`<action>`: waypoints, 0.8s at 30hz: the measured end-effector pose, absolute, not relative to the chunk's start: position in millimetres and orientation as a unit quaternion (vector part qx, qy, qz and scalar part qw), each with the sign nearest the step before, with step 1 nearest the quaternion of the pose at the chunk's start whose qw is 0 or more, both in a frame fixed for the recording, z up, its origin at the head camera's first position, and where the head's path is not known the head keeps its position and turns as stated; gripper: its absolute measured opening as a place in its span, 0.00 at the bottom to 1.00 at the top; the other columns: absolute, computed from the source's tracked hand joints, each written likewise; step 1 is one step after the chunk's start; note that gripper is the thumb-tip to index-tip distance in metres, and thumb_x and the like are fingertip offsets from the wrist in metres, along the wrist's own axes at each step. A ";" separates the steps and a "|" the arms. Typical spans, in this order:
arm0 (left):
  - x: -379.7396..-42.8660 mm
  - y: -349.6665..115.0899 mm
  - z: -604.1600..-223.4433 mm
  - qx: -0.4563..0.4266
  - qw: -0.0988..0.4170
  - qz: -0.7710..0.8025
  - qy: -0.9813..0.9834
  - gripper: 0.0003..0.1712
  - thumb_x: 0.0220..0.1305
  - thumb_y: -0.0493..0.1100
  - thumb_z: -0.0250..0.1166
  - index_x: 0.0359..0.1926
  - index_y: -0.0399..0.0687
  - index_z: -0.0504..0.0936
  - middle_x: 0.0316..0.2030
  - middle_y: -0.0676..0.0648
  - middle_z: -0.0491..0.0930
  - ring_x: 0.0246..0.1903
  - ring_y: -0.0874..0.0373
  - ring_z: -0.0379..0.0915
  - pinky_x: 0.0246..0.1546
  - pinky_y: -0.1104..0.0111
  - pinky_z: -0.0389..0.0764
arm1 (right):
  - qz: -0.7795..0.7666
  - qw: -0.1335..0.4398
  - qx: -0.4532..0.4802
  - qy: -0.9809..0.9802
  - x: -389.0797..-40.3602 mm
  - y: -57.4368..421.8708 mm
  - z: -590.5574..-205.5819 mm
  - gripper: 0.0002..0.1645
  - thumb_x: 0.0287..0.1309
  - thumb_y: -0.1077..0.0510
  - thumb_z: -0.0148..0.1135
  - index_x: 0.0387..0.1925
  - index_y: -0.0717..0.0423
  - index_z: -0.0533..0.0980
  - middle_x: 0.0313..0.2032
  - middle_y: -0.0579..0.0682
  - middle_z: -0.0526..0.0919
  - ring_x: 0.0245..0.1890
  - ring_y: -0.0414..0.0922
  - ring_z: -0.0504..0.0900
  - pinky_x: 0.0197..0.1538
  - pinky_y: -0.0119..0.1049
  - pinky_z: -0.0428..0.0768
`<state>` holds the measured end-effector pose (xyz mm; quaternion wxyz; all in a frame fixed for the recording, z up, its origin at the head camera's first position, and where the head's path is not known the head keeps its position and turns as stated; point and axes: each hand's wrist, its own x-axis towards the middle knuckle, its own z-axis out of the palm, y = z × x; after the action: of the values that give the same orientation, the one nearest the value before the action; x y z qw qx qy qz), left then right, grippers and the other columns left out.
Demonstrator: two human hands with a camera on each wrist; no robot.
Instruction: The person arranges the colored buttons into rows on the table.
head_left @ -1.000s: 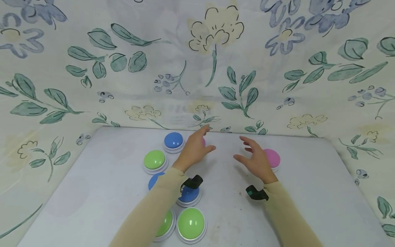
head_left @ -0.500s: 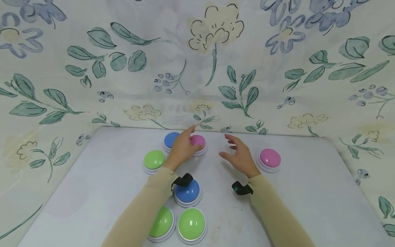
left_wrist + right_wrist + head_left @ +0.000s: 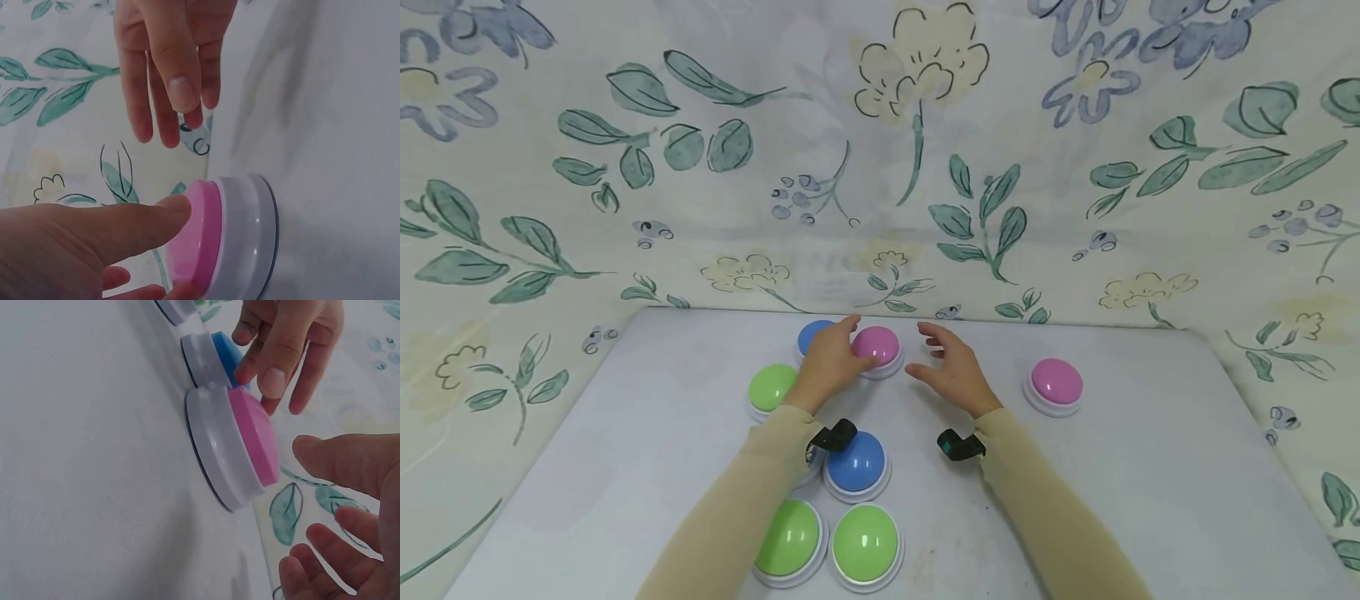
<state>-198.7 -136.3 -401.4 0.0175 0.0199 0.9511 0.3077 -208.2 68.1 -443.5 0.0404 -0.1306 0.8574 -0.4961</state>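
A pink dome button [image 3: 877, 346] on a white round base sits near the back edge of the table. My left hand [image 3: 827, 367] is at its left side, thumb and fingers spread around the dome; in the left wrist view the thumb tip overlaps the pink top [image 3: 201, 237]. To the right of this button, my right hand [image 3: 955, 371] hovers with fingers apart and nothing in its grasp. The right wrist view shows a gap between the right thumb [image 3: 337, 459] and the pink dome [image 3: 253, 434]. Behind the left hand, a blue button [image 3: 811, 335] is partly hidden.
A second pink button [image 3: 1057, 382] stands off to the right. Nearer are a green button [image 3: 771, 386], a blue one [image 3: 856, 461] and two green ones [image 3: 786, 540] side by side. The left sleeve [image 3: 745, 479] covers part of another white base. Floral cloth [image 3: 820, 167] rises behind the table [image 3: 1150, 433].
My right hand has moved left, away from the right pink button, toward the back one. The left hand has shifted left and slightly down, uncovering the back pink button.
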 end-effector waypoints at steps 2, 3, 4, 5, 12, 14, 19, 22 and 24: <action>-198.9 -136.9 -401.4 0.025 0.025 0.297 0.954 0.44 0.60 0.43 0.73 0.72 0.34 0.64 0.65 0.34 0.72 0.63 0.39 0.70 0.64 0.50 0.73 | -0.492 0.043 -0.131 0.860 -210.3 64.5 -445.3 0.42 0.58 0.57 0.72 0.72 0.54 0.66 0.68 0.54 0.71 0.65 0.54 0.73 0.66 0.49 0.75; -199.1 -137.1 -401.5 0.027 0.030 0.292 0.955 0.45 0.60 0.43 0.73 0.73 0.34 0.64 0.65 0.34 0.73 0.63 0.38 0.70 0.64 0.50 0.73 | -0.491 0.045 -0.131 0.860 -211.4 62.9 -446.3 0.42 0.58 0.57 0.72 0.72 0.54 0.66 0.69 0.53 0.71 0.65 0.54 0.73 0.66 0.49 0.75; -199.1 -137.4 -401.7 0.029 0.034 0.290 0.956 0.45 0.60 0.44 0.74 0.73 0.34 0.63 0.65 0.34 0.73 0.63 0.38 0.71 0.64 0.49 0.73 | -0.490 0.045 -0.132 0.860 -212.3 61.3 -447.3 0.42 0.58 0.58 0.73 0.72 0.54 0.66 0.69 0.53 0.71 0.64 0.54 0.73 0.66 0.49 0.75; -199.3 -137.8 -402.0 0.032 0.036 0.287 0.957 0.45 0.59 0.44 0.74 0.73 0.34 0.63 0.64 0.33 0.73 0.63 0.38 0.71 0.64 0.49 0.73 | -0.491 0.046 -0.132 0.860 -213.3 59.7 -447.9 0.42 0.58 0.58 0.73 0.72 0.54 0.66 0.68 0.53 0.71 0.64 0.54 0.73 0.66 0.48 0.75; -200.8 -140.8 -406.5 0.047 0.043 0.275 0.959 0.47 0.57 0.43 0.75 0.72 0.32 0.63 0.63 0.33 0.74 0.62 0.38 0.71 0.65 0.48 0.73 | -0.485 0.056 -0.145 0.861 -219.0 49.8 -450.4 0.41 0.57 0.59 0.73 0.71 0.55 0.67 0.68 0.54 0.72 0.63 0.54 0.74 0.65 0.47 0.76; -201.4 -141.5 -407.7 0.051 0.044 0.273 0.960 0.47 0.57 0.42 0.76 0.72 0.32 0.63 0.63 0.32 0.74 0.62 0.38 0.71 0.64 0.48 0.72 | -0.479 0.056 -0.151 0.863 -220.7 46.9 -450.9 0.41 0.56 0.59 0.73 0.71 0.56 0.67 0.68 0.54 0.72 0.63 0.54 0.75 0.65 0.47 0.76; -202.8 -142.6 -409.4 0.060 0.049 0.267 0.961 0.47 0.57 0.41 0.75 0.72 0.31 0.63 0.63 0.32 0.73 0.62 0.37 0.71 0.64 0.47 0.72 | -0.466 0.060 -0.163 0.868 -224.7 39.3 -452.5 0.43 0.54 0.61 0.74 0.71 0.56 0.68 0.67 0.55 0.73 0.61 0.54 0.76 0.64 0.47 0.77; -203.9 -143.0 -409.8 0.062 0.052 0.269 0.960 0.47 0.57 0.41 0.75 0.72 0.31 0.62 0.63 0.31 0.73 0.62 0.36 0.71 0.64 0.47 0.72 | -0.456 0.063 -0.168 0.872 -226.1 35.9 -452.8 0.43 0.54 0.61 0.75 0.71 0.56 0.68 0.66 0.56 0.74 0.60 0.54 0.77 0.63 0.46 0.78; -204.5 -143.1 -409.9 0.064 0.052 0.269 0.960 0.47 0.57 0.41 0.75 0.72 0.30 0.63 0.63 0.31 0.73 0.62 0.36 0.71 0.64 0.46 0.72 | -0.451 0.064 -0.170 0.874 -226.7 34.5 -452.6 0.43 0.54 0.61 0.75 0.71 0.56 0.68 0.65 0.57 0.75 0.59 0.54 0.77 0.63 0.46 0.78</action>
<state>-204.5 -143.1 -409.9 0.0524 0.0641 0.9597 0.2687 -226.7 34.5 -452.6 0.0642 -0.1704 0.8736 -0.4513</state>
